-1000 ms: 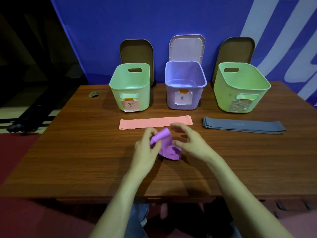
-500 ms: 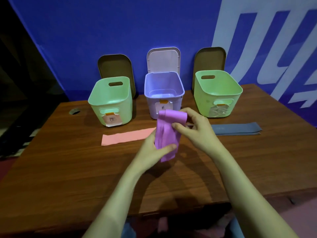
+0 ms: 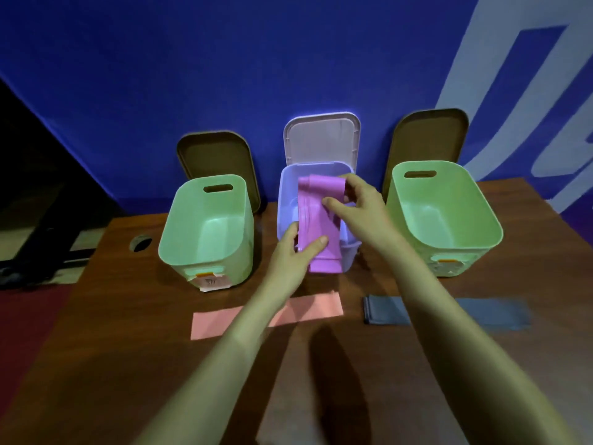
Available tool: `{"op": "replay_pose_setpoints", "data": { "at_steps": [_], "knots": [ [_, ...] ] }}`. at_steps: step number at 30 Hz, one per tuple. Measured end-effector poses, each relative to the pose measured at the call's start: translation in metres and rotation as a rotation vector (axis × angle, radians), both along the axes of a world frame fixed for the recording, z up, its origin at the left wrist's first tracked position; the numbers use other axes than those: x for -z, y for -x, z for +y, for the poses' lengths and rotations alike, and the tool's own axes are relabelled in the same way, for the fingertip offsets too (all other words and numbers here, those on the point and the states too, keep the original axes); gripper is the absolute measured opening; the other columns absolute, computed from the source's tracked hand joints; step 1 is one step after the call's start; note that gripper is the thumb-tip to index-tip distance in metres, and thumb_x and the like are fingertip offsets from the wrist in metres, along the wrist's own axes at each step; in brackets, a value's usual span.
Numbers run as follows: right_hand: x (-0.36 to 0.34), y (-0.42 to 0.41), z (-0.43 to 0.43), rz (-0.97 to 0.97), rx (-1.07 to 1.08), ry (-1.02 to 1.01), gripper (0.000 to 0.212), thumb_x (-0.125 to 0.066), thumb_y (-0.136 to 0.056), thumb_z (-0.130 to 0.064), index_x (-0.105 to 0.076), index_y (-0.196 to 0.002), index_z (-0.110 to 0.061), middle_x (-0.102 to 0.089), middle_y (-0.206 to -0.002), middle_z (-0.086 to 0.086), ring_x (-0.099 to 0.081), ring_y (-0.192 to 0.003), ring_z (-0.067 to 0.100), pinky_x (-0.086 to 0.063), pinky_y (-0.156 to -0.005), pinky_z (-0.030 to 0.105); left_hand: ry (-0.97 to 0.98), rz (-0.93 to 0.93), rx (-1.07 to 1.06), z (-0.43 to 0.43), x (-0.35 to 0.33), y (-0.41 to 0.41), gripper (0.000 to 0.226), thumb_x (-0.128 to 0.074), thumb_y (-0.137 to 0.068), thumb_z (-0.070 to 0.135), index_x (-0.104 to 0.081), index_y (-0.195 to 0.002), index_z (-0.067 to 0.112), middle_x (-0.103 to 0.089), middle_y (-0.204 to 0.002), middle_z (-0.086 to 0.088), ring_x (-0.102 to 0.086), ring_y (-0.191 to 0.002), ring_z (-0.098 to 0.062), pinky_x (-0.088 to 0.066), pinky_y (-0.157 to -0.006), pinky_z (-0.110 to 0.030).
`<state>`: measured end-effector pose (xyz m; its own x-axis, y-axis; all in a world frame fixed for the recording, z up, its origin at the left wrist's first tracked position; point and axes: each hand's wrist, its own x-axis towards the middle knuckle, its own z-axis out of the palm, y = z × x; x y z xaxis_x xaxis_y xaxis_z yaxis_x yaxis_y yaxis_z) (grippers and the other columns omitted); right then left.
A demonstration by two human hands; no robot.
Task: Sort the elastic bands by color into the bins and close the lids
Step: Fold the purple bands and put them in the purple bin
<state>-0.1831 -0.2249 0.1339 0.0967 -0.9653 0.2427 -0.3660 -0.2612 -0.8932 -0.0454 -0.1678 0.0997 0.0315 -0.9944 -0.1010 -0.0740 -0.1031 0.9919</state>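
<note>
1. Between both hands, over the purple bin (image 3: 284, 187), hangs the purple band (image 3: 317, 226), its lower end hanging in front of the bin's near wall.
2. Left hand (image 3: 295, 252) pinches the band's lower part; right hand (image 3: 359, 207) grips its upper fold.
3. Beneath the forearms, pink band (image 3: 211, 322) and grey band (image 3: 385, 311) lie flat on the table (image 3: 128, 364).

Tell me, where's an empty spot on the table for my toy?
Bare wood lies nearer than the pink band and grey band, either side of the arms. Crowded: the purple bin, where the left hand and right hand hold the purple band.
</note>
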Motion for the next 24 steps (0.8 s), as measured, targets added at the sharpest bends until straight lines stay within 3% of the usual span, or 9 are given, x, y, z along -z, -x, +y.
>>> {"op": "replay_pose_setpoints", "data": {
  "at_steps": [4,7,10,13,15,20,24],
  "knots": [
    [-0.001,-0.003,-0.05,0.107,0.091,-0.113,0.024,-0.065,-0.083,-0.014,-0.055,-0.104,-0.006,-0.053,-0.071,-0.003,-0.048,-0.062,0.012,-0.036,-0.059,0.025,-0.191,0.002,-0.04,-0.054,-0.004,0.005,0.037,-0.063,-0.066,0.025,-0.06,-0.103,0.022,-0.069,-0.104,-0.005,-0.065,-0.094,-0.023,-0.052,-0.088,-0.04],
    [0.013,-0.006,-0.081,0.179,0.123,-0.196,0.043,-0.063,-0.084,-0.011,-0.042,-0.122,-0.006,-0.052,-0.092,0.005,-0.049,-0.078,0.022,-0.037,-0.069,0.028,-0.311,-0.064,-0.086,-0.088,0.003,0.009,0.033,-0.059,-0.078,0.01,-0.045,-0.107,0.016,-0.059,-0.101,-0.007,-0.058,-0.084,-0.024,-0.05,-0.071,-0.033],
    [0.035,-0.012,-0.108,0.289,0.105,-0.226,0.052,-0.059,-0.086,-0.007,-0.028,-0.128,-0.004,-0.048,-0.091,0.009,-0.047,-0.077,0.025,-0.04,-0.072,0.036,-0.427,-0.211,-0.036,-0.116,0.016,0.011,0.044,-0.058,-0.082,0.005,-0.036,-0.121,0.007,-0.056,-0.107,-0.012,-0.059,-0.092,-0.027,-0.052,-0.065,-0.033],
    [0.057,-0.022,-0.131,0.431,0.078,-0.305,0.046,-0.051,-0.088,-0.003,-0.024,-0.125,-0.003,-0.048,-0.088,0.012,-0.047,-0.074,0.03,-0.035,-0.066,0.036,-0.538,-0.296,-0.007,-0.14,0.033,0.014,0.083,-0.059,-0.082,0.003,-0.004,-0.143,-0.003,-0.056,-0.119,-0.023,-0.06,-0.105,-0.035,-0.054,-0.081,-0.043],
    [0.074,-0.028,-0.141,0.521,0.038,-0.353,0.039,-0.046,-0.086,0.0,-0.025,-0.119,-0.006,-0.052,-0.083,0.014,-0.054,-0.076,0.037,-0.037,-0.064,0.038,-0.612,-0.356,0.024,-0.151,0.045,0.018,0.092,-0.054,-0.085,0.001,0.017,-0.143,-0.002,-0.056,-0.122,-0.024,-0.06,-0.107,-0.037,-0.054,-0.083,-0.043],
    [0.106,-0.035,-0.159,0.64,-0.086,-0.477,0.039,-0.039,-0.087,-0.004,-0.027,-0.124,-0.006,-0.055,-0.098,0.022,-0.048,-0.079,0.032,-0.035,-0.066,0.036,-0.75,-0.604,0.12,-0.164,0.057,0.024,0.073,-0.034,-0.095,0.002,0.02,-0.143,-0.002,-0.048,-0.136,-0.018,-0.057,-0.107,-0.032,-0.042,-0.072,-0.032],
    [0.124,-0.039,-0.17,0.632,-0.074,-0.553,0.042,-0.034,-0.093,-0.009,-0.027,-0.135,-0.007,-0.053,-0.119,0.026,-0.054,-0.101,0.038,-0.04,-0.079,0.041,-0.819,-0.66,0.13,-0.169,0.066,0.026,0.068,-0.029,-0.098,0.007,0.02,-0.144,0.001,-0.043,-0.142,-0.017,-0.053,-0.118,-0.032,-0.045,-0.085,-0.035]
  ]
}}
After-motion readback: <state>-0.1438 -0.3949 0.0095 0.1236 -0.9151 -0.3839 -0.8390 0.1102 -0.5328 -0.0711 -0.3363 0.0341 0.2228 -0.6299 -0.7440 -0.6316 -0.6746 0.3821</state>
